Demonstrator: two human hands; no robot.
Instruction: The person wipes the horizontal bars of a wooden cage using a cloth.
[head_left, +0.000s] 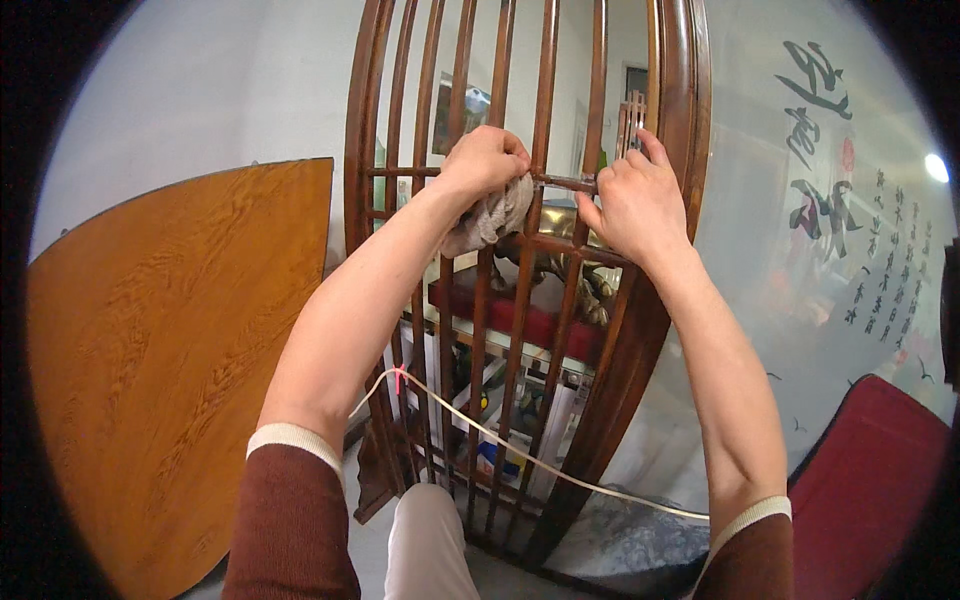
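Observation:
A dark wooden lattice screen with upright bars stands directly before me. My left hand grips a crumpled grey cloth against its middle bars, just below the upper crossbar. Part of the cloth is hidden behind my wrist. My right hand is at the right of the same crossbar, with thumb and forefinger apart, close to the frame post. Clear, shiny material, perhaps tape or film, shows on the crossbar between my hands.
At left leans a curved wooden board. A pale cord crosses low before the screen, with a pink tie. Behind the bars, a metallic figurine stands on a red base. Right are a wall panel with writing and a dark red padded object.

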